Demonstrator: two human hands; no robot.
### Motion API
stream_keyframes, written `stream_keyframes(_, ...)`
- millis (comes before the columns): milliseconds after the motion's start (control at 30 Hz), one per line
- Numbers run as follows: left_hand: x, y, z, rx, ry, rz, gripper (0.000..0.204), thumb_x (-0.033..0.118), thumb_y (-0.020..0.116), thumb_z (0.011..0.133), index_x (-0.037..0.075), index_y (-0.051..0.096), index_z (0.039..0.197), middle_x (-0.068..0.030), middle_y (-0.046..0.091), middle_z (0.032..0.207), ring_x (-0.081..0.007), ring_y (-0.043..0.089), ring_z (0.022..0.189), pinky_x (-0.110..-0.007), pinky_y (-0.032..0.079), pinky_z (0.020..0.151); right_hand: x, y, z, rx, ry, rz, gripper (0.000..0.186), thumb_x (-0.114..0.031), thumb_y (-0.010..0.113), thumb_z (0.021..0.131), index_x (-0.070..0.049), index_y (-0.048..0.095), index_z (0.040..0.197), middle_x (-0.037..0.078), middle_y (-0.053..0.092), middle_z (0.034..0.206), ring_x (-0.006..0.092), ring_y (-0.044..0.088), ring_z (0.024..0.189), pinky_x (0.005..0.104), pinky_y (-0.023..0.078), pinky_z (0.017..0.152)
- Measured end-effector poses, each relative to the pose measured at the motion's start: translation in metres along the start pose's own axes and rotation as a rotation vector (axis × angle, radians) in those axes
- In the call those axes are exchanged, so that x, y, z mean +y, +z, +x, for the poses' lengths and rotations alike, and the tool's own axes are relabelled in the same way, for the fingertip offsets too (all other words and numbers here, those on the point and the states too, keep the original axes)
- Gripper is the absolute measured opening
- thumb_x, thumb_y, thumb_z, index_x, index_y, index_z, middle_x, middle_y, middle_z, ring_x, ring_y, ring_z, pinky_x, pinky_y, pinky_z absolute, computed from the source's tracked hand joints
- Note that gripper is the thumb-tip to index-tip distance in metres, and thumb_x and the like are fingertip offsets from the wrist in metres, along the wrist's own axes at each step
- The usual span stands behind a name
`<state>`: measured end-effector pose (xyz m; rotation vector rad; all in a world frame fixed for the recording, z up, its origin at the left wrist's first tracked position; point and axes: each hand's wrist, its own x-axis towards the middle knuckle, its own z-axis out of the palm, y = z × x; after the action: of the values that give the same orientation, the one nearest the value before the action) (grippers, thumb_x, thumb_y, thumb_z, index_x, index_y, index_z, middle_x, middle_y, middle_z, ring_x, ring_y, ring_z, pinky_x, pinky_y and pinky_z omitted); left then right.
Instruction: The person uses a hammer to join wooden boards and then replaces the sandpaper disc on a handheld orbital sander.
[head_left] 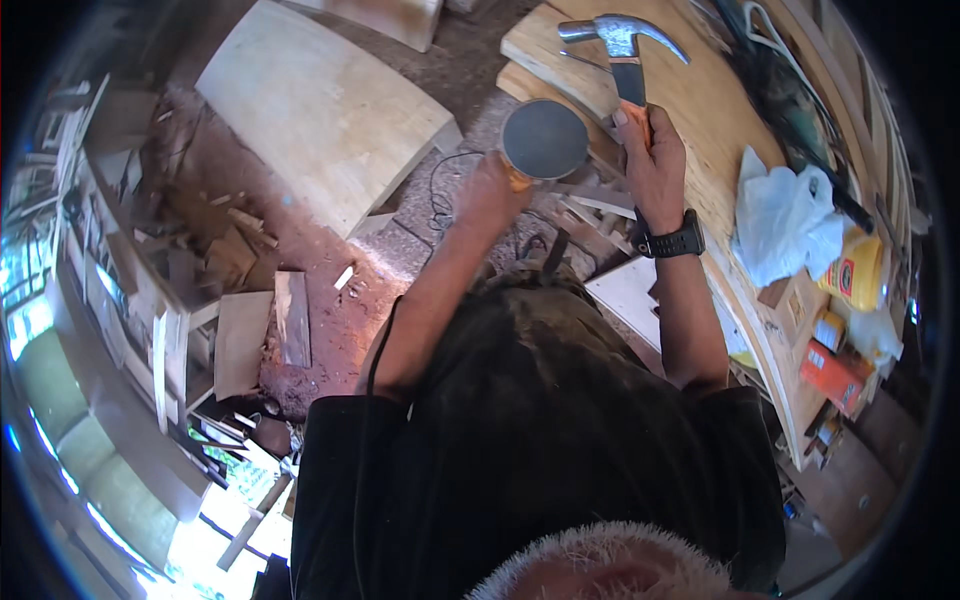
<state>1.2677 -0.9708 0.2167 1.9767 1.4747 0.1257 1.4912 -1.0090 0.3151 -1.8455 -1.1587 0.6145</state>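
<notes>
Raised in front of me, my left hand point(490, 198) is closed round the orange part of a tool with a flat round grey face point(545, 140). The grey face hides most of that tool, so its kind is unclear. To the right, my right hand point(655, 165) grips a claw hammer point(624, 45) by its orange and black handle. The hammer's steel head points away from me, above a thick pale wooden slab point(700, 95). A thin dark rod, perhaps a nail point(585, 60), shows next to the hammer head. A black watch is on my right wrist.
A large pale wooden panel point(320, 110) lies ahead on the left. Wood scraps point(235, 255) cover the reddish floor, and a thin black cord point(437, 195) lies near my left hand. Plastic bags point(785, 215), a yellow container point(856, 268) and an orange box point(830, 378) crowd the right side.
</notes>
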Motion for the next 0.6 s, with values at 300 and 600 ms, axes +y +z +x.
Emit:
stream_keyframes(300,0.008,-0.007,0.013,-0.027,0.006,0.077,0.072,0.038,0.083,0.076,-0.004,0.051,0.124,-0.0276,0.066,0.115,-0.0415,0.065,0.110,-0.048,0.053,0.093,-0.017,-0.045,-0.028,-0.078,-0.261,-0.224,0.046,-0.017,0.061,0.099,-0.013,0.054,0.145,0.022,0.070,0.108,0.0364,0.070,0.093,0.0392,0.054,0.083)
stream_keyframes(600,0.012,-0.013,0.013,-0.059,-0.013,0.180,0.077,0.043,0.082,0.076,-0.006,0.047,0.125,-0.0280,0.066,0.114,-0.0411,0.066,0.108,-0.048,0.053,0.092,-0.019,-0.044,-0.028,-0.241,-0.392,-0.561,0.054,-0.019,0.056,0.101,-0.025,0.042,0.153,0.015,0.069,0.096,0.0366,0.067,0.083,0.0466,0.054,0.070)
